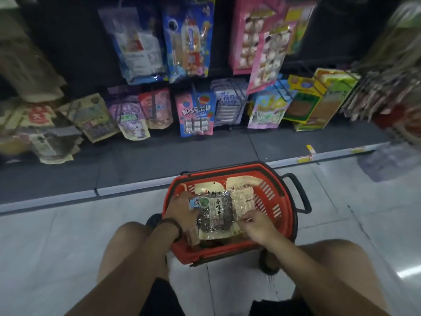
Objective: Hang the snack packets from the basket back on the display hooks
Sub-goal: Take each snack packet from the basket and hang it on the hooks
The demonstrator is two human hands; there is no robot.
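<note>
Dim overall, blurred warped edges, glare on the floor.

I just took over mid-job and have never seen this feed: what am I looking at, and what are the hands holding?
No machine here: one camera worn on a person's head looks down at their two bare hands. A red basket stands on the tiled floor before a display of hanging packets. In it lie a dark packet and a pale packet beside it. The left hand grips the dark packet's left edge. The right hand curls its fingers at the packets' right side; what it pinches is unclear.
</note>
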